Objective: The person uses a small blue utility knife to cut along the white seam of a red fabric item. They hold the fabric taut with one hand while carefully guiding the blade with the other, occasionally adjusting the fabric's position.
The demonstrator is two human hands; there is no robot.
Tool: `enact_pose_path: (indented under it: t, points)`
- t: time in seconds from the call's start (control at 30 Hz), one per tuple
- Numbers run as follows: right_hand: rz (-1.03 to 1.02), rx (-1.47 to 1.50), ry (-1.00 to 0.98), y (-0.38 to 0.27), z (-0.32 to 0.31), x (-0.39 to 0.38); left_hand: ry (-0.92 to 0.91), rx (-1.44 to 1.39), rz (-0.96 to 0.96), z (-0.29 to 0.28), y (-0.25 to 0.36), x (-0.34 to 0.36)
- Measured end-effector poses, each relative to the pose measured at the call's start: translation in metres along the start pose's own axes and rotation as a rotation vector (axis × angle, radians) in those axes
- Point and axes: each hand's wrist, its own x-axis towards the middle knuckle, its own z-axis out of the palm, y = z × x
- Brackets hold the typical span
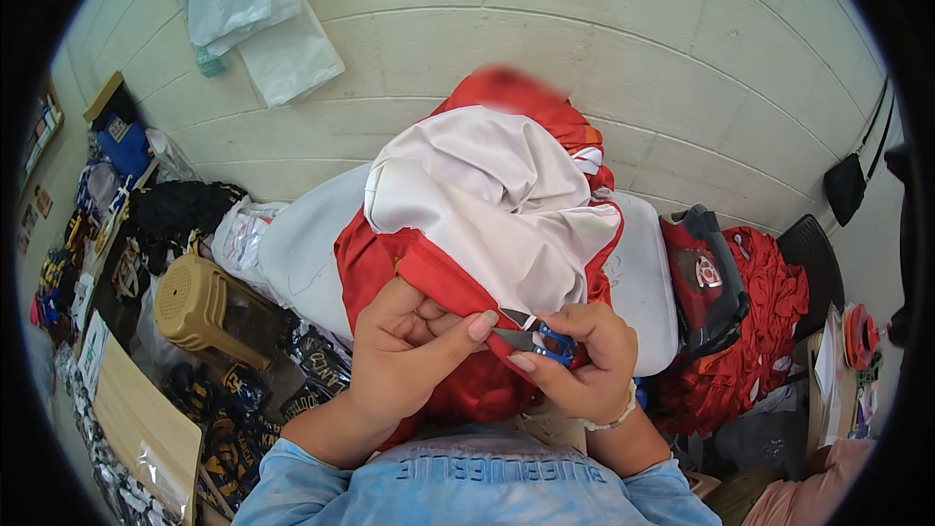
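Observation:
A red garment with a white inner side (467, 180) lies heaped before me, its red hem folded up at the near edge. My left hand (414, 346) pinches that red hem between thumb and fingers. In my right hand (589, 356) is a small pair of thread snips (553, 343) with a blue handle. Their two pointed blades are spread and reach left to the hem, close to my left thumb tip. Whether the blades touch a thread is too small to tell.
Under the garment is a white padded board (312, 234). A tan plastic stool (195, 297) and dark bagged clothing stand left. At right are a dark grey and red plastic case (703, 278) and a red fabric pile (755, 331). A block wall (584, 49) rises behind.

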Motion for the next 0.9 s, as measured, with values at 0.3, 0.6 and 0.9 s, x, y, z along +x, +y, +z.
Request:
enact_pose_path:
  t: [0.3, 0.6, 0.9]
  points:
    - [0.008, -0.051, 0.014, 0.003, 0.002, 0.004, -0.011, 0.051, 0.011, -0.004, 0.000, 0.004]
    - [-0.035, -0.165, -0.014, -0.004, 0.000, 0.009, -0.031, 0.106, 0.046, -0.003, -0.001, 0.001]
    - [0.206, 0.057, 0.008, 0.002, 0.003, -0.005, -0.011, 0.081, -0.003, -0.001, -0.007, 0.003]
